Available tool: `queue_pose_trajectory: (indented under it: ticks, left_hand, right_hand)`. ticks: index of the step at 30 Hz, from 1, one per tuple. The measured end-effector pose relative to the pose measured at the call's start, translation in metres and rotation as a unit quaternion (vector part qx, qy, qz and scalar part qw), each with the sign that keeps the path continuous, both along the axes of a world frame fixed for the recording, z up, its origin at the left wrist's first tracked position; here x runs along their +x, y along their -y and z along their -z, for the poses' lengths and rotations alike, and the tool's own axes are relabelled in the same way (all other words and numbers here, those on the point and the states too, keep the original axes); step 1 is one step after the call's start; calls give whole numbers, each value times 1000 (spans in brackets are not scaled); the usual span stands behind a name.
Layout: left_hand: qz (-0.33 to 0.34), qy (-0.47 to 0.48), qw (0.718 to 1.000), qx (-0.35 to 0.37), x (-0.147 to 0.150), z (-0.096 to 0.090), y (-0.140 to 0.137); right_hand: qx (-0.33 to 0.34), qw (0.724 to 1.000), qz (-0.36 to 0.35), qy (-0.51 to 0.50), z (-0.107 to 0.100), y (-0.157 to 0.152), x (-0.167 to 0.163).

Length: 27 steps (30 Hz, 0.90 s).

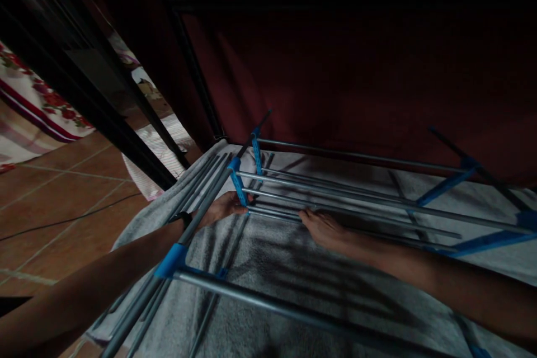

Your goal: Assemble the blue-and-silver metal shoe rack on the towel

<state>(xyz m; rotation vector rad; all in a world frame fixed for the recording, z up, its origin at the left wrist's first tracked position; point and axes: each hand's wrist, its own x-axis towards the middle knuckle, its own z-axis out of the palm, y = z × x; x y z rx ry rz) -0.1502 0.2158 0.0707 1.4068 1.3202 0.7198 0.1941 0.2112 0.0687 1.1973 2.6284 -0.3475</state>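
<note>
- Writing or brand marks: we find none that we can read on the rack, the towel or the cloth; the light is dim.
- Our left hand (pixel 221 208) lies near the left edge of the grey towel (pixel 293 268), its fingers curled around a blue plastic connector (pixel 238 182) at the left end of the rods; the grip looks narrow and closed on it.
- Our right hand (pixel 325 228) rests palm down just right of the left one, fingers laid along two thin metal rods (pixel 356 201) and touching them; we cannot tell whether the fingers close around a rod or only press on it.
- The metal rack (pixel 260 296) is made of slim, round, grey tubes joined by blue plastic sleeves and corner pieces. Several parallel rods run from the connector towards the towel's right edge, where they meet a blue crossbar (pixel 482 243).
- One thicker tube crosses in front of our forearms, near the towel's near edge, with a blue sleeve (pixel 171 260) at its left end beside our left forearm.
- The towel is looped, rough-looking and pale grey, spread flat under the whole rack.
- Dark red cloth (pixel 356 78) hangs behind the towel's far edge.
- Terracotta floor tiles (pixel 62 196) lie beyond the towel's left edge, with black bars (pixel 104 112) slanting above them and a flower-printed fabric (pixel 33 100) behind.
</note>
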Motion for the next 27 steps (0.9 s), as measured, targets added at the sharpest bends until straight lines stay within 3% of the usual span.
queue_pose_trajectory:
  ticks: [8, 16, 27]
  left_hand:
    - [-43, -73, 996, -6, 10, -7, 5]
    - [-46, -59, 997, -3, 12, -6, 10]
    - [-65, -16, 998, -8, 7, 17, 12]
  right_hand:
    - [-21, 999, 15, -35, -10, -4, 0]
    - [-2, 999, 5, -33, -3, -6, 2]
    - [-26, 998, 16, -48, -14, -6, 1]
